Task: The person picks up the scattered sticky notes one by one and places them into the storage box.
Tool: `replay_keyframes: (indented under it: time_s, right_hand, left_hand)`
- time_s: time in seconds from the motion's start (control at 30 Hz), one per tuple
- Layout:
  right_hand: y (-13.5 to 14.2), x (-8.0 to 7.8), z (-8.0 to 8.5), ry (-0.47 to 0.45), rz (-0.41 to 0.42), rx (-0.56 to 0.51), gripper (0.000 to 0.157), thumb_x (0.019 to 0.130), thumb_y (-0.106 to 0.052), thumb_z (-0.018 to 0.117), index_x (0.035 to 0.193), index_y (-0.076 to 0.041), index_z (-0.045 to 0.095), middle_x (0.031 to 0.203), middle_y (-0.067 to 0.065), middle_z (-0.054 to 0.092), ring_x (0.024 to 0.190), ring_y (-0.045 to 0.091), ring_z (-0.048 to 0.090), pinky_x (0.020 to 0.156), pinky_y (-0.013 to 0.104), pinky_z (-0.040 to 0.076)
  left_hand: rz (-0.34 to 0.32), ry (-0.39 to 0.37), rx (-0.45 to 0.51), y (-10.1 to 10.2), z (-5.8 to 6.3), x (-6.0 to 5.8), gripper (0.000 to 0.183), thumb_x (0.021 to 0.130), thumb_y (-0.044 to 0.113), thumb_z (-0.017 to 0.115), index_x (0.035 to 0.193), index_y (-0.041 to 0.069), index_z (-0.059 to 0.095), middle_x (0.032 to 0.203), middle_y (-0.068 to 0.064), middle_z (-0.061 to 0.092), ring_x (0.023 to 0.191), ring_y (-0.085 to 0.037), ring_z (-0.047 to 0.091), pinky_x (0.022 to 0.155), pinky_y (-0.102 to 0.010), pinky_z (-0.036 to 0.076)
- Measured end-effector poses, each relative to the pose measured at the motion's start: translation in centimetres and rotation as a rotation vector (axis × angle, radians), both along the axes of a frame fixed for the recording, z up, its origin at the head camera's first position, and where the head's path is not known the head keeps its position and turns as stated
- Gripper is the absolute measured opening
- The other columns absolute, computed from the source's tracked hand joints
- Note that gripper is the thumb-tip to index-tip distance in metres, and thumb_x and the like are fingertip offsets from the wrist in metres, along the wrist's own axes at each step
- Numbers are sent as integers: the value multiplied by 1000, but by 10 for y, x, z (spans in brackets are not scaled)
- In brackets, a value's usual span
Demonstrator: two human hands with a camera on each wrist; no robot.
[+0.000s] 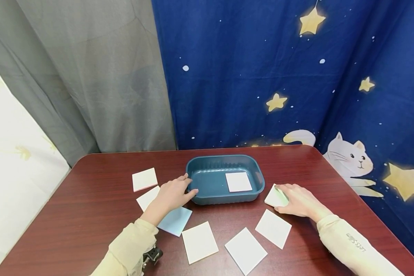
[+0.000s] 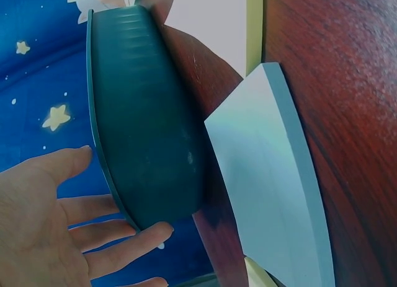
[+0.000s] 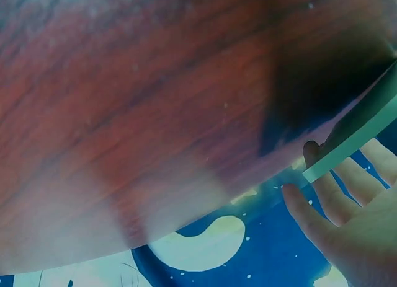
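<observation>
A teal plastic basin (image 1: 210, 199) sits at the middle of the table's far half, with one white square pad of notes (image 1: 239, 181) lying inside it. My left hand (image 1: 174, 193) is at the basin's left end, its fingers fairly straight and spread at the rim. The left wrist view shows this hand (image 2: 74, 231) beside the basin wall (image 2: 142, 113). To the right of the basin, my right hand (image 1: 300, 201) pinches a pale green pad of notes (image 1: 282, 196) over a white-topped pad (image 1: 271, 200). In the right wrist view, fingertips curl around the green pad's edge (image 3: 353, 145).
Under and beside the left forearm lie a blue pad (image 1: 175, 222) and two white pads, one farther back (image 1: 145, 179). Three more pale pads (image 1: 200, 242) lie along the front. Curtains (image 1: 234, 76) hang behind the reddish-brown table (image 1: 100, 203). A small black device (image 1: 153, 254) is by the left wrist.
</observation>
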State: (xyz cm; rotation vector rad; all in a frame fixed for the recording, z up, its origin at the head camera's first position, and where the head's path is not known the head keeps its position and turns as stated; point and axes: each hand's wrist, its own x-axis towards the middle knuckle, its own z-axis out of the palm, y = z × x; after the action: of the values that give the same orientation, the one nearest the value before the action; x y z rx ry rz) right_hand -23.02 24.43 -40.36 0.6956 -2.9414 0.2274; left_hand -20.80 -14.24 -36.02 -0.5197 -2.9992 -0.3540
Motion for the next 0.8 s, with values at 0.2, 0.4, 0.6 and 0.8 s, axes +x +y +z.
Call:
replay_keyframes:
  time_s: [0.2,0.4,0.6,0.8]
  right_hand:
    - [3,-3,7,5,-3,-23,69,63,-43,72,117,-5,55,104,11,57,84,23,51,65,40,41]
    - [9,-6,18,13,-22,-61,70,64,-42,73,119,-4,53,107,13,56,84,24,50,65,41,40]
    - [13,-11,29,46,-24,-88,71,65,-41,73,121,-3,52,108,15,56,81,24,50,64,40,40]
    - [16,-13,37,88,-7,-95,70,64,-39,74,119,-1,52,107,16,56,79,23,51,64,39,40]
  left_hand:
    - [0,0,-4,0,0,-1,48,84,39,55,115,2,58,125,-17,47,94,-31,57,66,-42,48]
    - [3,-2,-6,0,1,0,49,84,40,55,115,2,58,125,-17,47,94,-31,57,65,-42,48]
    - [4,0,-8,-1,0,0,49,84,41,55,115,3,58,125,-17,47,93,-31,58,66,-43,48]
    - [-3,-3,-7,0,1,-1,48,84,39,56,115,2,58,125,-18,47,94,-31,57,66,-43,48]
